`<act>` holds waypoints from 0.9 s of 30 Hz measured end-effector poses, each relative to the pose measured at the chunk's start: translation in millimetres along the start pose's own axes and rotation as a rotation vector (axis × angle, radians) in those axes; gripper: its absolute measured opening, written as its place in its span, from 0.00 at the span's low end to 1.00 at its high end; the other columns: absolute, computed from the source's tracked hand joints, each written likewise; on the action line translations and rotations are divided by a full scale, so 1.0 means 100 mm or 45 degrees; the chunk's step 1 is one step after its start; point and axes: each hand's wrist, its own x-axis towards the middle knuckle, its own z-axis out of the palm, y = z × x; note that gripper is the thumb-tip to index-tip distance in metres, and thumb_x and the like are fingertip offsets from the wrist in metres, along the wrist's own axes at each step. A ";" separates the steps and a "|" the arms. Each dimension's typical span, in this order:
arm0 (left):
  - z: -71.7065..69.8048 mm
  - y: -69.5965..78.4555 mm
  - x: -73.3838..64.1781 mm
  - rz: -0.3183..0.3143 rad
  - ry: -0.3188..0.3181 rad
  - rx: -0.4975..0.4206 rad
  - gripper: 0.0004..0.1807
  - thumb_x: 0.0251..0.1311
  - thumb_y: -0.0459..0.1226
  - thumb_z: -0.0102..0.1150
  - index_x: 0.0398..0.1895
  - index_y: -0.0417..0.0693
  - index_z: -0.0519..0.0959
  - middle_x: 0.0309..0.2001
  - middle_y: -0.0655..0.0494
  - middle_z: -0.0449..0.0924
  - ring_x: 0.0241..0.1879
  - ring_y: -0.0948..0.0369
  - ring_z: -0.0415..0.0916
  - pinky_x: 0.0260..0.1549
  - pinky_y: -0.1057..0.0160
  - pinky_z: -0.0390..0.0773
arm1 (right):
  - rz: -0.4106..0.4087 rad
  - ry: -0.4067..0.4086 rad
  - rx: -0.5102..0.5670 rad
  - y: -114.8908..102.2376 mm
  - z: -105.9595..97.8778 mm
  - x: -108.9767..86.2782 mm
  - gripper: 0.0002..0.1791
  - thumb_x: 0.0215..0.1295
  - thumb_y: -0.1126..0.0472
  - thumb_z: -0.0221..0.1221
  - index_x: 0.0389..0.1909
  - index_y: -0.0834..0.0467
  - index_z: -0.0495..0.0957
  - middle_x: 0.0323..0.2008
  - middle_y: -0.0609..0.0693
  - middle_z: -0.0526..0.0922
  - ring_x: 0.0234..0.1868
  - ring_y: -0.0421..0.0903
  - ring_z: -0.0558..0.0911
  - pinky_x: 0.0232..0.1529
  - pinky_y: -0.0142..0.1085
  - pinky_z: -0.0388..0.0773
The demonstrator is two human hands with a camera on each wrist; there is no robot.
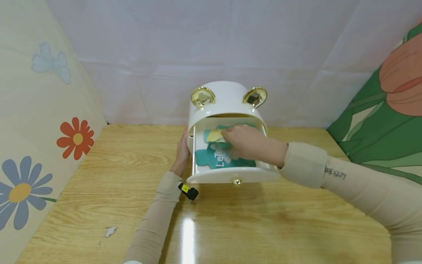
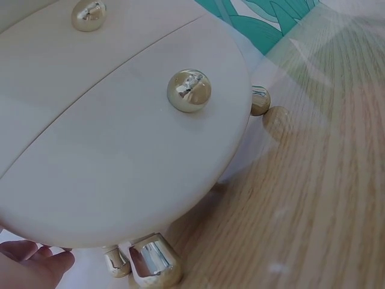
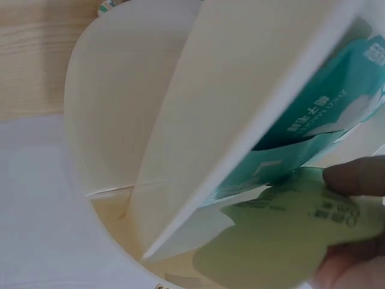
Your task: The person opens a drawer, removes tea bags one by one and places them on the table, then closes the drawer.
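A white rounded drawer box with gold ears stands on the table, its top drawer pulled out. Inside lie several teal printed packets. My right hand reaches into the drawer and pinches a yellow-green, wavy-edged packet between thumb and fingers. In the right wrist view this packet is beside the drawer's side wall, overlapping a teal packet. Against the box's left side rests my left hand; its fingertips show under the curved edge in the left wrist view.
The lower drawer, with its gold knob, is closed. Gold feet hold the box above the wooden table. A pale cloth hangs behind; a torn white patch marks the table at left.
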 end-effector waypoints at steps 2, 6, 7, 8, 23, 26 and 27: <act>0.00 -0.01 0.00 0.017 0.008 0.009 0.27 0.71 0.51 0.25 0.61 0.50 0.67 0.38 0.59 0.76 0.34 0.65 0.75 0.37 0.66 0.76 | 0.004 0.027 -0.010 -0.01 0.00 0.00 0.24 0.44 0.69 0.66 0.46 0.65 0.74 0.36 0.57 0.81 0.34 0.52 0.79 0.38 0.42 0.79; 0.00 -0.01 0.01 0.044 -0.002 0.022 0.29 0.70 0.52 0.25 0.58 0.46 0.69 0.38 0.58 0.77 0.35 0.64 0.75 0.38 0.65 0.76 | -0.049 0.132 -0.056 -0.01 0.00 -0.02 0.22 0.47 0.75 0.60 0.47 0.66 0.74 0.37 0.59 0.81 0.32 0.52 0.80 0.36 0.41 0.80; 0.00 -0.01 0.02 0.041 -0.003 0.019 0.29 0.70 0.52 0.25 0.57 0.45 0.69 0.39 0.58 0.77 0.36 0.63 0.75 0.38 0.64 0.76 | -0.074 0.164 -0.071 -0.01 0.00 -0.03 0.21 0.48 0.76 0.58 0.47 0.67 0.74 0.38 0.59 0.81 0.32 0.52 0.80 0.35 0.41 0.80; 0.00 0.00 0.02 0.033 -0.001 0.022 0.29 0.70 0.52 0.25 0.56 0.44 0.70 0.39 0.58 0.77 0.36 0.63 0.75 0.39 0.64 0.76 | -0.100 0.198 -0.089 -0.01 0.00 -0.04 0.21 0.48 0.77 0.57 0.47 0.67 0.74 0.38 0.59 0.81 0.32 0.52 0.80 0.34 0.40 0.80; -0.02 0.01 -0.06 -0.029 0.196 0.147 0.27 0.69 0.50 0.33 0.46 0.38 0.75 0.37 0.57 0.77 0.36 0.65 0.72 0.44 0.64 0.72 | -0.325 0.643 -0.271 0.13 -0.02 -0.34 0.17 0.51 0.75 0.59 0.45 0.67 0.77 0.41 0.61 0.81 0.40 0.56 0.80 0.38 0.44 0.79; -0.03 0.01 -0.07 -0.019 0.180 0.134 0.27 0.70 0.49 0.32 0.47 0.37 0.74 0.38 0.57 0.77 0.37 0.65 0.72 0.45 0.63 0.72 | -0.341 0.737 -0.285 0.18 -0.01 -0.41 0.16 0.51 0.75 0.60 0.44 0.67 0.77 0.39 0.60 0.81 0.38 0.55 0.80 0.34 0.44 0.80; -0.03 0.01 -0.08 -0.014 0.172 0.130 0.26 0.70 0.49 0.32 0.48 0.37 0.74 0.39 0.56 0.77 0.38 0.64 0.73 0.46 0.63 0.73 | -0.343 0.762 -0.287 0.20 -0.02 -0.43 0.16 0.50 0.75 0.61 0.43 0.68 0.77 0.38 0.60 0.81 0.37 0.55 0.81 0.33 0.44 0.80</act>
